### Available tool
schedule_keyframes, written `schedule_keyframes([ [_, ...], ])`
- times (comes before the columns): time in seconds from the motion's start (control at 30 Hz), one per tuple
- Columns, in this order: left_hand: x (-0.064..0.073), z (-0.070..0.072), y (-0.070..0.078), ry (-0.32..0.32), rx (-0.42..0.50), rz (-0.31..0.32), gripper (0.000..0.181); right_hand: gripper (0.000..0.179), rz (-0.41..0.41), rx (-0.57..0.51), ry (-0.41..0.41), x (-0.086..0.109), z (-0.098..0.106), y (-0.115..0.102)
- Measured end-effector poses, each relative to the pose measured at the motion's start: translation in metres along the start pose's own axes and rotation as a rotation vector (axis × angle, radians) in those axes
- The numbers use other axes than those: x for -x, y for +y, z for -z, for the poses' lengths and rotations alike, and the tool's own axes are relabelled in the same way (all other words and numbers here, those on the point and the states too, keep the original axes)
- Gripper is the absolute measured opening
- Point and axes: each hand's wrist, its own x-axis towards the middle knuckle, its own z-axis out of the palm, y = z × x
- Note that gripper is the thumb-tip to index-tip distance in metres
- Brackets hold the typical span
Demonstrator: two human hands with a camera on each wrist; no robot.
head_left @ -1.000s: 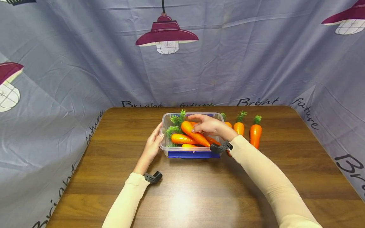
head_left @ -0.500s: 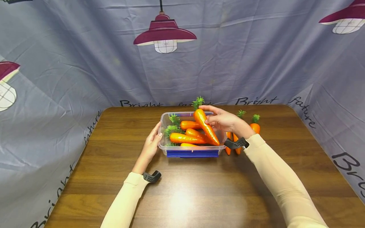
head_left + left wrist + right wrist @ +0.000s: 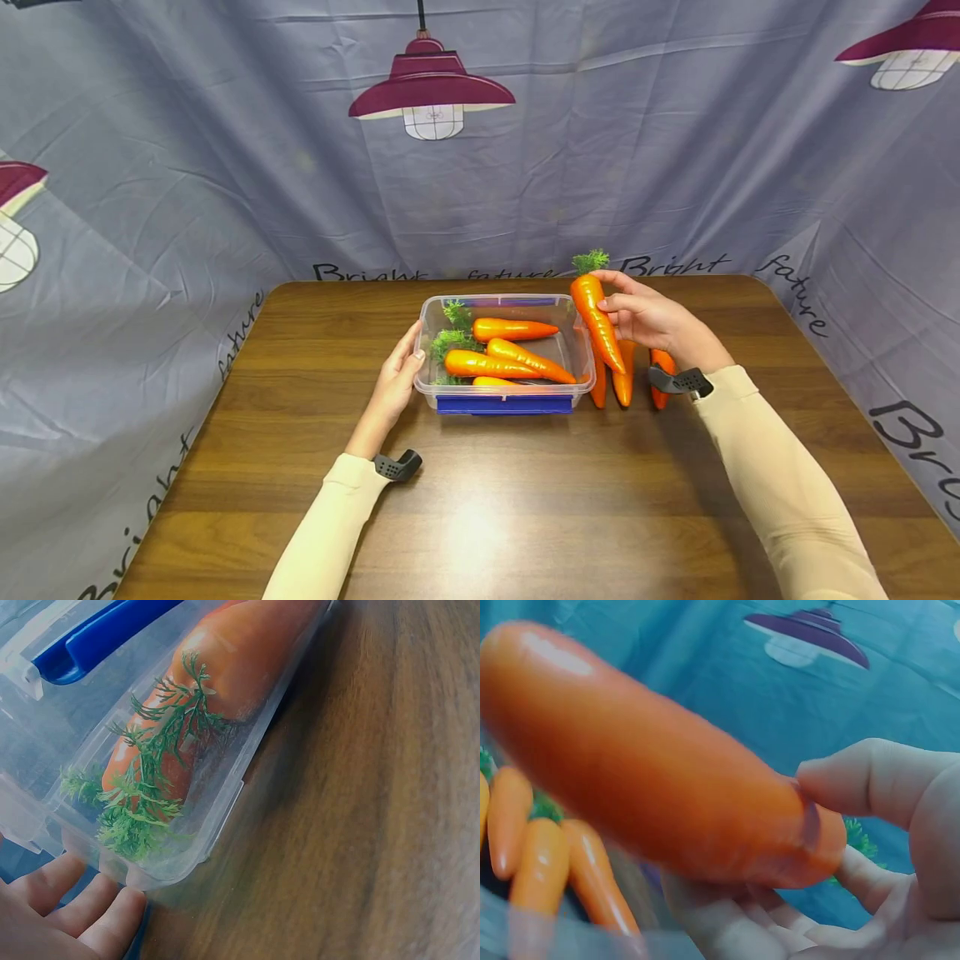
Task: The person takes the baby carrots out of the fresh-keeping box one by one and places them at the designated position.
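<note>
My right hand [image 3: 651,315] pinches an orange carrot [image 3: 596,317] with a green leafy top, between thumb and fingers. The carrot is raised over the right end of a clear plastic box [image 3: 506,390] with blue clips, its tip tilted towards me. In the right wrist view the held carrot [image 3: 630,750] fills much of the picture. Several carrots [image 3: 516,329] lie inside the box, leaves to the left. My left hand [image 3: 393,379] touches the box's left end, thumb by the rim. In the left wrist view its fingers [image 3: 86,904] rest fairly straight against the outer wall.
More carrots [image 3: 623,379] lie on the wooden table [image 3: 480,500] right of the box, partly hidden behind my right hand and the held carrot. A grey-blue curtain [image 3: 600,167] with printed lamps surrounds the table's back and sides.
My right hand has lifted the carrot out of the box and carried it to the right, past the box's right rim. My left hand stays at the box's left end.
</note>
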Motion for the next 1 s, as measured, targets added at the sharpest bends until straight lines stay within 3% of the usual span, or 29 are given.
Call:
schedule_keyframes([
  [0.13, 0.0, 0.001, -0.001, 0.005, -0.012, 0.002, 0.056, 0.04, 0.006, 0.034, 0.057, 0.015, 0.014, -0.001],
  [0.3, 0.0, 0.002, -0.001, 0.0, -0.019, 0.009, 0.056, 0.039, -0.006, 0.106, 0.191, 0.037, 0.036, 0.001],
  [0.57, 0.0, 0.002, 0.0, -0.01, -0.002, 0.008, 0.056, 0.039, 0.023, 0.019, 0.277, 0.065, 0.073, 0.01],
  [0.9, 0.0, 0.002, 0.001, -0.006, -0.004, 0.004, 0.055, 0.038, -0.051, 0.242, 0.444, 0.09, 0.101, 0.022],
  [1.0, -0.001, 0.001, 0.001, -0.003, -0.003, 0.007, 0.055, 0.039, -0.075, 0.243, 0.491, 0.092, 0.106, 0.024],
])
